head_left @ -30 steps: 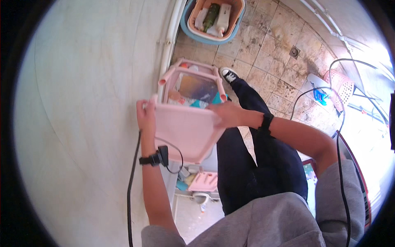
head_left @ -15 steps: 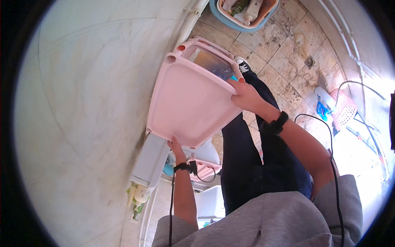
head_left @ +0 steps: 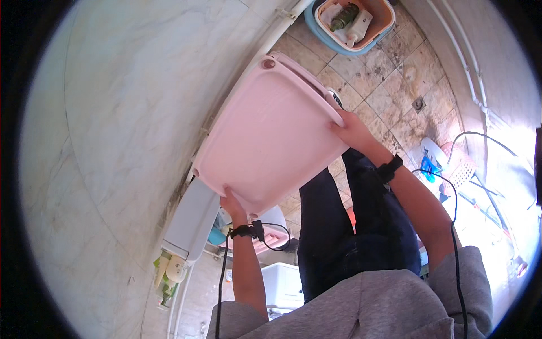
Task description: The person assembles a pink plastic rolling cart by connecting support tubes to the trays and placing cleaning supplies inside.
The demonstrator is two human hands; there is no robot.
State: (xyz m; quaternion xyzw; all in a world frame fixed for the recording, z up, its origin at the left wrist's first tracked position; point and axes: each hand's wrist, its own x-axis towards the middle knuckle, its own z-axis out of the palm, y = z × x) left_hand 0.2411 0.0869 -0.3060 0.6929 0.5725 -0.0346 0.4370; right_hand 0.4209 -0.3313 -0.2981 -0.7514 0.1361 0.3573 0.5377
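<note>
Green/white bottles (head_left: 169, 274) low left, by wall.

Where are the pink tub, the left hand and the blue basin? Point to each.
pink tub (head_left: 271, 135), head view, middle of its flat underside
left hand (head_left: 232, 203), head view, back of the hand at the tub's lower rim
blue basin (head_left: 319, 35), head view, its blue outer rim
</note>
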